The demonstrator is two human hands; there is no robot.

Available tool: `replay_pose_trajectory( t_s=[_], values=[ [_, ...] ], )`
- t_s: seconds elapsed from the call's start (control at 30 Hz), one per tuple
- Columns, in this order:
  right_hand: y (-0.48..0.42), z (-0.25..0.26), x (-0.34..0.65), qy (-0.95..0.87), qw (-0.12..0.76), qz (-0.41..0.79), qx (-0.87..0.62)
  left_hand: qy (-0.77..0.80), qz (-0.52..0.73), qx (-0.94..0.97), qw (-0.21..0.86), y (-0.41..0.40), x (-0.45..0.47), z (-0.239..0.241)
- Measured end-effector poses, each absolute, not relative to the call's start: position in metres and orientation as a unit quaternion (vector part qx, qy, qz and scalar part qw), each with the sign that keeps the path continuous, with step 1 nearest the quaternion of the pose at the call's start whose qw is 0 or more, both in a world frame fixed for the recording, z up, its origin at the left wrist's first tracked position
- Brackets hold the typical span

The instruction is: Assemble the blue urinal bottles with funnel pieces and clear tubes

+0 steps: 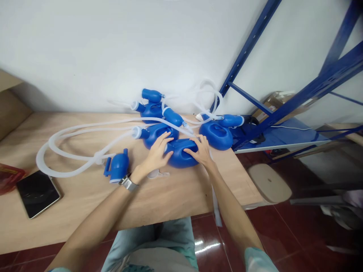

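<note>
Both my hands rest on a blue plastic container [180, 154] lying on the wooden table [176, 190]. My left hand [157, 153], with a wristwatch, curls its fingers over the container's left end. My right hand [199, 150] grips its right side. Behind it lie more blue containers [155, 133] [217, 135] [151, 109] with clear necks. Long translucent tubes [68, 147] loop from them across the table to the left. A blue cap-like piece [119, 166] lies left of my left hand. A small clear funnel-like part [155, 174] sits under my left wrist.
A dark tablet [37, 192] and a red packet [8, 177] lie at the table's left. A cardboard box [11, 105] stands far left. Blue metal shelving [283, 109] rises at the right, a round stool [269, 183] beside the table. White wall behind.
</note>
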State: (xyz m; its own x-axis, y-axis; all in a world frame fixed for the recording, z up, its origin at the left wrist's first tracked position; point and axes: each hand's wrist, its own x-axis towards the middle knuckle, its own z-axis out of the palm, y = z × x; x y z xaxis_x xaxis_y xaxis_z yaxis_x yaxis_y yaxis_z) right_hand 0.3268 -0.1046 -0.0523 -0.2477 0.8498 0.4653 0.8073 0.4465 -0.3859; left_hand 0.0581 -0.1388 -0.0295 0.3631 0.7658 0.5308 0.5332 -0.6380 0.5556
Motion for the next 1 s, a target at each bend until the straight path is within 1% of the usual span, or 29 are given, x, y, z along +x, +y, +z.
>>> replay_pose_trajectory(
  t_s=[0.2,0.43,0.5,0.6,0.67,0.73,0.87,1.0],
  values=[
    [-0.103,-0.05,0.332,-0.807,0.318,0.052,-0.495,0.324,0.399,0.843,0.16,-0.137,0.053,-0.027],
    [-0.102,-0.045,0.333,-0.808,0.302,0.062,-0.502,0.325,0.38,0.851,0.164,-0.145,0.051,-0.024],
    [-0.102,-0.045,0.332,-0.805,0.303,0.064,-0.506,0.324,0.375,0.846,0.194,-0.142,0.048,-0.023],
    [-0.101,-0.046,0.331,-0.799,0.307,0.068,-0.513,0.357,0.397,0.795,0.288,-0.137,0.048,-0.021],
    [-0.101,-0.047,0.331,-0.799,0.307,0.066,-0.513,0.391,0.413,0.755,0.326,-0.133,0.054,-0.021],
    [-0.102,-0.047,0.331,-0.802,0.304,0.06,-0.511,0.42,0.425,0.736,0.318,-0.132,0.061,-0.021],
    [-0.101,-0.046,0.331,-0.804,0.298,0.053,-0.512,0.435,0.43,0.748,0.256,-0.134,0.069,-0.019],
    [-0.097,-0.045,0.33,-0.798,0.294,0.051,-0.523,0.427,0.345,0.81,0.206,-0.134,0.059,-0.01]
  ],
)
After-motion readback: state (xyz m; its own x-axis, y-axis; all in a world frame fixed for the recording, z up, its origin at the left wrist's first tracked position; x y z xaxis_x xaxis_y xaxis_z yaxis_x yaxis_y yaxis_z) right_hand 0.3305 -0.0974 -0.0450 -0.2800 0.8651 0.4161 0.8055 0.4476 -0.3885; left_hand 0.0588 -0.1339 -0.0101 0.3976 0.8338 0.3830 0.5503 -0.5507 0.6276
